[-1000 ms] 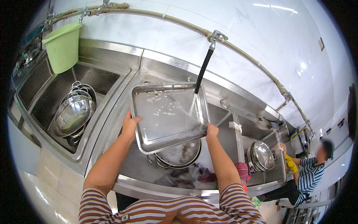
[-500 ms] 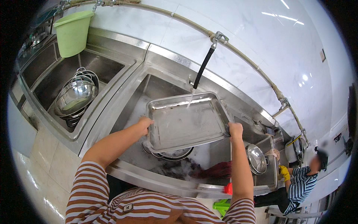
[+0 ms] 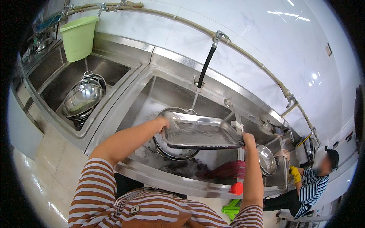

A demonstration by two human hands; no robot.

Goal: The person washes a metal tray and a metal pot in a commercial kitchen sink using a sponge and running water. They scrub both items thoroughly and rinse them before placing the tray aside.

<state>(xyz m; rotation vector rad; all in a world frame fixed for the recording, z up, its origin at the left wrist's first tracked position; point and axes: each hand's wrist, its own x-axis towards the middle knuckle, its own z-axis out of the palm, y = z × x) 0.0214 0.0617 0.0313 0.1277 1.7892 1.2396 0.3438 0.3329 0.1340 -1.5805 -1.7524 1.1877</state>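
A rectangular steel tray [image 3: 197,131] is held over the sudsy middle sink, tilted so that I see it at a low angle. My left hand [image 3: 161,122] grips its left end, fingers closed around the rim. The opposite end is in my right hand [image 3: 249,140], also closed; a small dark scrubber-like lump [image 3: 240,140] shows between that hand and the tray. Below the tray sits a round steel pan [image 3: 175,152] with foam in it, partly hidden. Water runs from a black hose [image 3: 206,67] behind the tray's far edge.
Stacked steel pans [image 3: 81,100] and a light green bucket [image 3: 79,38] occupy the left sink. Dark red cloth [image 3: 226,170] lies in the suds. A red cap [image 3: 237,188] is on the front rim. Steel bowls [image 3: 267,159] and a yellow-gloved co-worker [image 3: 313,186] are at right.
Both hands have lowered the tray slightly and tipped it, so its inside now looks much narrower. It has come out from under the water stream, and more of the pan below shows.
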